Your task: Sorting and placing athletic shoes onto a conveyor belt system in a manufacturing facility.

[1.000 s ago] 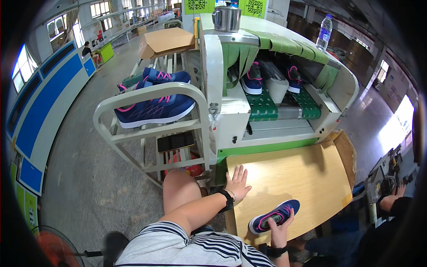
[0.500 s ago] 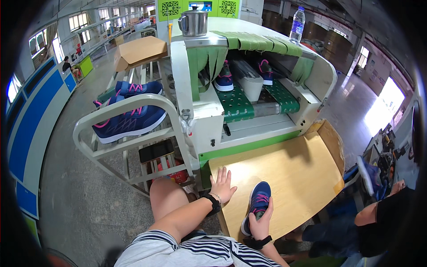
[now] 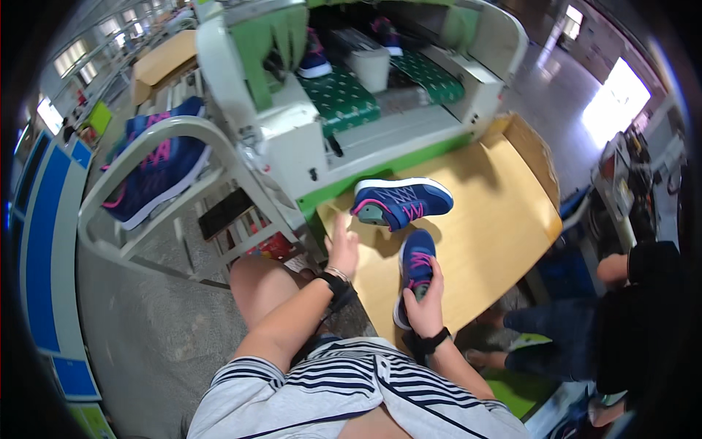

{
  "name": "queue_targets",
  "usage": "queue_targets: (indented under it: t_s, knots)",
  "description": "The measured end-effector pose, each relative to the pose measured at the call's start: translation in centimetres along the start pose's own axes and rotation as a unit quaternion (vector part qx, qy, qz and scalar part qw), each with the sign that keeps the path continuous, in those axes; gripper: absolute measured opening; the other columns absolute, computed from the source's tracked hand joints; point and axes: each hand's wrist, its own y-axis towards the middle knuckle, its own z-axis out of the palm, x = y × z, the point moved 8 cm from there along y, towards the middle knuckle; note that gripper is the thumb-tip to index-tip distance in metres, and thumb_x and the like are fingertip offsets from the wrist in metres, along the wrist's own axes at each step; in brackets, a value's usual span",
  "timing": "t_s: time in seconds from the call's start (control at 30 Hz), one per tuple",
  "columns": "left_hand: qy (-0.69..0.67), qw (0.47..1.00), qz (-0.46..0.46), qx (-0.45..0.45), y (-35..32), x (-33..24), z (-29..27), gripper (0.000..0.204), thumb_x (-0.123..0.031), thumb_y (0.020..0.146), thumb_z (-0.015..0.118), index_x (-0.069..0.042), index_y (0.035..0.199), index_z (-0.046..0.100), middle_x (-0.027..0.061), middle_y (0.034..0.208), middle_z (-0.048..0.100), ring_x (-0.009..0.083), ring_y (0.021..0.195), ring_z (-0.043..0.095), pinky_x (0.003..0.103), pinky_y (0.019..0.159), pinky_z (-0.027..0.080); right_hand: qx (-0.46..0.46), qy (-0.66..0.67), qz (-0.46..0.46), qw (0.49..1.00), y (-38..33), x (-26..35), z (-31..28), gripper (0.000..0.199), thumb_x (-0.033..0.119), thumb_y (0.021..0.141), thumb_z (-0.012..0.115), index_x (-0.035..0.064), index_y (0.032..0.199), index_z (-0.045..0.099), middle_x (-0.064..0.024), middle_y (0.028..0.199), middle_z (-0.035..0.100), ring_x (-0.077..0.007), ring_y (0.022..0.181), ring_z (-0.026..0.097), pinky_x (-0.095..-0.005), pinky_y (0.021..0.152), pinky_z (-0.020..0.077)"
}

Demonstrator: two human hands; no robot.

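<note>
My right hand [image 3: 425, 304] is closed round the heel end of a navy sneaker [image 3: 417, 252] with pink laces, its toe pointing away from me. Just beyond it, a second navy sneaker [image 3: 435, 196] is tipped on its side, white sole facing away and a pale green form in its opening. Whether it rests fully on the wooden board [image 3: 482, 256] I cannot tell. At the board's left edge, my left hand [image 3: 342, 252] is raised, empty, with fingers apart, close to the tipped sneaker's heel.
Ahead stands a white and green machine with a perforated green belt [image 3: 340, 102] and sneakers [image 3: 314, 58] in its opening. A metal rack [image 3: 91, 227] on the left carries more sneakers [image 3: 157, 172] and a dark phone [image 3: 225, 214]. Another person [image 3: 563, 322] is close at the right.
A second sneaker has appeared on its side above the one in my right hand. My left hand has come up off the board. The view has tilted downward.
</note>
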Motion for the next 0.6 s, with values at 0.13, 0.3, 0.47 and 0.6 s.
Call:
queue_targets:
  t_s: [0.13,0.3,0.47,0.6]
  knots:
    - [-0.05,0.994,-0.016,-0.093,1.5,-1.5,-1.5,0.057,-0.034,0.102,0.049,-0.006,0.15,0.033,0.0212,0.147,0.044,0.0354,0.136,0.042,0.052,0.114,0.021,0.0,0.001,0.036,0.999,-0.2,-1.3,-0.2,0.078,0.003,0.08,0.063,-0.0002,0.15,0.028,-0.0246,0.142,0.042,-0.0422,0.132,0.039,-0.0475,0.112,0.0305]
    - [-0.006,0.986,0.164,-0.025,5.3,-10.4,-1.5,0.076,-0.044,0.091,0.066,-0.01,0.151,0.033,0.0243,0.154,0.032,0.045,0.141,0.031,0.055,0.116,0.025,-0.005,0.03,0.025,0.999,-0.7,-1.5,-0.9,0.079,0.001,0.08,0.062,0.0003,0.151,0.027,-0.0227,0.144,0.041,-0.0389,0.132,0.04,-0.0448,0.114,0.0307]
    - [0.368,0.852,0.335,0.163,2.9,-14.3,2.2,0.094,-0.038,0.073,0.083,-0.027,0.153,0.035,0.0222,0.156,0.032,0.0507,0.141,0.03,0.055,0.115,0.026,-0.049,0.307,0.145,0.939,-1.3,-4.1,-4.6,0.085,-0.007,0.078,0.062,0.0048,0.153,0.025,-0.0163,0.139,0.045,-0.0258,0.124,0.049,-0.0347,0.106,0.04]
    - [0.321,0.88,0.334,0.107,4.8,-14.6,2.5,0.093,-0.039,0.07,0.08,-0.022,0.151,0.038,0.0242,0.141,0.051,0.0459,0.124,0.052,0.049,0.101,0.043,-0.057,0.188,0.12,0.973,-0.8,-3.1,-7.7,0.087,-0.004,0.08,0.064,0.0036,0.156,0.021,-0.0207,0.146,0.04,-0.0309,0.132,0.045,-0.0375,0.111,0.036]
